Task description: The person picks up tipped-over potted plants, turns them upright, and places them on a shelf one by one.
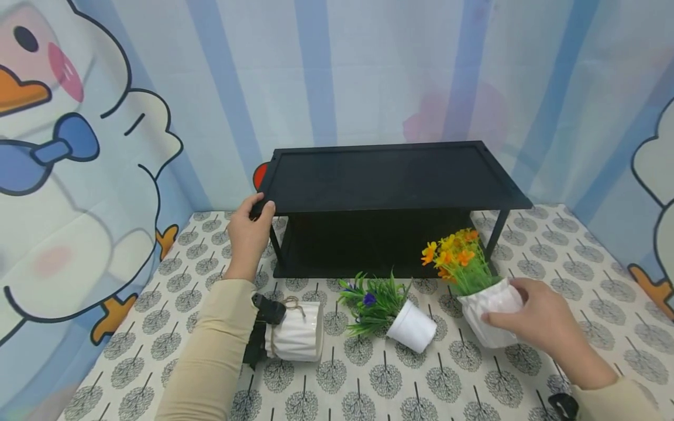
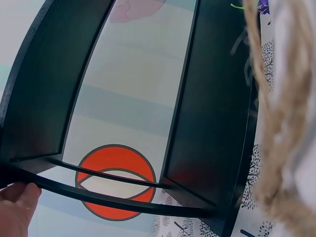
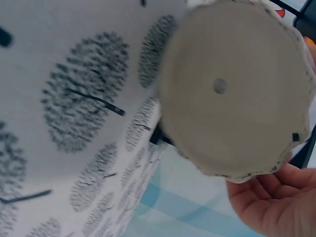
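Observation:
A black two-tier shelf [image 1: 389,178] stands at the back of the table. My left hand [image 1: 250,231] grips the front left corner of its top board; in the left wrist view, fingertips [image 2: 30,193] show at the shelf's dark end [image 2: 98,196]. With my right hand [image 1: 544,318] I hold a tilted white ceramic flowerpot [image 1: 491,313] of yellow and orange artificial flowers [image 1: 454,257], thumb and fingers on opposite sides. The right wrist view shows the flowerpot's unglazed round underside [image 3: 232,118] with a small hole in its middle.
A small white pot [image 1: 413,327] with a green, purple-flowered plant [image 1: 374,307] lies on its side at the front middle. Left of it, a white ribbed pot [image 1: 297,333] tied with twine [image 1: 296,305] also lies sideways, near my left sleeve. A tree-patterned cloth [image 1: 358,386] covers the table.

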Motion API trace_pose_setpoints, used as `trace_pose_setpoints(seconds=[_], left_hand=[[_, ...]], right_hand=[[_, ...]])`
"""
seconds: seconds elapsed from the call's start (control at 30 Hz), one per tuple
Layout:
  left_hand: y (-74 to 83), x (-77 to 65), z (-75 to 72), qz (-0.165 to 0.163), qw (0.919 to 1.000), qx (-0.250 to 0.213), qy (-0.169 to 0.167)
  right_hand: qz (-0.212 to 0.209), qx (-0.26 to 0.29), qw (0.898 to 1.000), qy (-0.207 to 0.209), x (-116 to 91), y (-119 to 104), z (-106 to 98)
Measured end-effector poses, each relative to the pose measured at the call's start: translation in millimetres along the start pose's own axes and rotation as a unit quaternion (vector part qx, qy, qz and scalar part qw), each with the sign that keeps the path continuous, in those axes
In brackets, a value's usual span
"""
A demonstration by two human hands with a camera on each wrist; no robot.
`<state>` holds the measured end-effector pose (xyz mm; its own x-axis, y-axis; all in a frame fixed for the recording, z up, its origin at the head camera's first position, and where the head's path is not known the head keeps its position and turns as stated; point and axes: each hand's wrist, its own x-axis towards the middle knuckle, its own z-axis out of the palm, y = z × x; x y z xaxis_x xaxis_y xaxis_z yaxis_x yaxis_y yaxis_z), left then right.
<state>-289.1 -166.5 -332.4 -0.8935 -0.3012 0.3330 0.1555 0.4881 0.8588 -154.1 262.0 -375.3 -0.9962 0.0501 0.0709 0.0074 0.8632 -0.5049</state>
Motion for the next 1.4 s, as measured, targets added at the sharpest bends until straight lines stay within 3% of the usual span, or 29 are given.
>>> trace_pose_setpoints(seconds=[0.13, 0.37, 0.87, 1.4], left_hand=[[0.6, -0.3, 0.6, 0.002, 1.0, -0.007, -0.001], [3.9, -0.8, -0.3, 0.009, 0.9999, -0.013, 0.005], [5.4, -1.6, 0.8, 0.007, 0.9996, -0.025, 0.008], [5.5, -3.0, 2.6, 0.002, 0.9997, -0.025, 0.004]], right_hand=[[0.003, 0.017, 0.999, 0.035, -4.5, 1.1, 4.0], [-0.002, 0.034, 0.998, 0.056, -10.0, 2.3, 8.9], [0.043, 0.031, 0.999, 0.013, -32.4, 11.4, 6.0], [0.063, 0.058, 0.99, 0.112, -44.2, 18.5, 14.1]])
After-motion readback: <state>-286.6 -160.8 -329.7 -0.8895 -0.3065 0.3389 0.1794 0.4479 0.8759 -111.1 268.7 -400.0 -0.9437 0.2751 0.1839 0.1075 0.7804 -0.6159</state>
